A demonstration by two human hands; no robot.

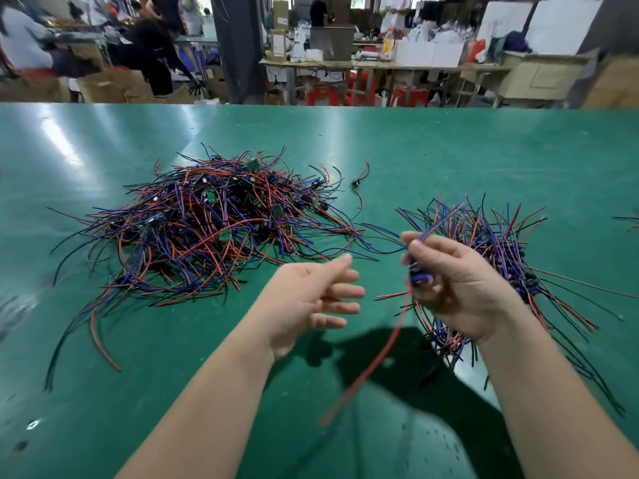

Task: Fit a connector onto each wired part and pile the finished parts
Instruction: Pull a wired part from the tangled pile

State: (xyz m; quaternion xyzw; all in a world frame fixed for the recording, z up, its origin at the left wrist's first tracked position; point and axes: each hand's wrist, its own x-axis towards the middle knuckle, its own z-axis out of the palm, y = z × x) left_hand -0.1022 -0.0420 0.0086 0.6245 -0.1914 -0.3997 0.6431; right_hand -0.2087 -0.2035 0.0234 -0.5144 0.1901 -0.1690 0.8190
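Wired part (418,276), one, in right hand (463,292) (beside large pile (207,223), small pile (501,243)).

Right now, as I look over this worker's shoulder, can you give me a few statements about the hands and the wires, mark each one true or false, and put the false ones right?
1. The right hand holds a wired part above the table. True.
2. The left hand grips a connector. False: its fingers are relaxed and it holds nothing.
3. The bigger pile of wired parts lies to the person's left. True.
4. The table top is red. False: it is green; only some of the wires are red.
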